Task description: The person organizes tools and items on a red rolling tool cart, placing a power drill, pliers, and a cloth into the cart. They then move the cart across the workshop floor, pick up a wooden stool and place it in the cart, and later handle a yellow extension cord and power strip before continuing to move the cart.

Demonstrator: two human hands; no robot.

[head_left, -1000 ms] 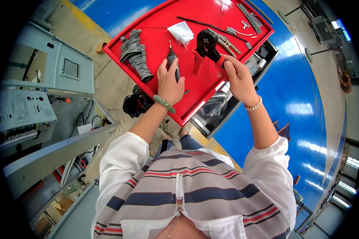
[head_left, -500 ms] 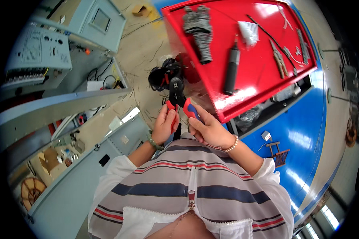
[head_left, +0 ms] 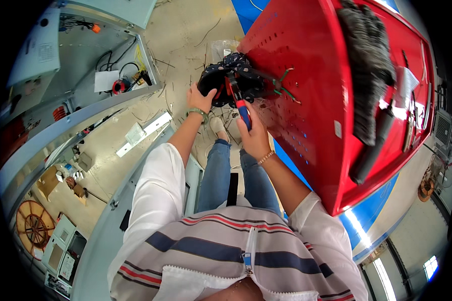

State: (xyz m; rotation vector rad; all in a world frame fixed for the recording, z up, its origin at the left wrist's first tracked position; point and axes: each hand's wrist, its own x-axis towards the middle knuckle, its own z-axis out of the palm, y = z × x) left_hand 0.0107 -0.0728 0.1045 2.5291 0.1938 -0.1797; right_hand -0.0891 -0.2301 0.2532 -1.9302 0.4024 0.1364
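A black bag with pale spots [head_left: 255,84] sits low in front of me, its dark mouth open. At its left rim is my left hand [head_left: 201,98], thumb and fingers closed on the edge. My right hand [head_left: 254,134] is wrapped round the handles of red-and-blue-handled pliers [head_left: 243,110]. They tilt up and left, their dark head over the bag's mouth. What lies deeper in the bag is too dark to make out.
Close on my right stands a red cabinet [head_left: 306,65], with grey knit gloves [head_left: 364,65] and a black cylindrical tool [head_left: 374,145] on top. Green wire ends [head_left: 288,94] stick out beside it. Left are open grey electrical enclosures [head_left: 153,65]. Wire scraps litter the floor [head_left: 186,30].
The pliers have gone from both hands to the right hand alone and moved down to the bag. My left hand has let go of them and taken the bag's rim. The view has shifted.
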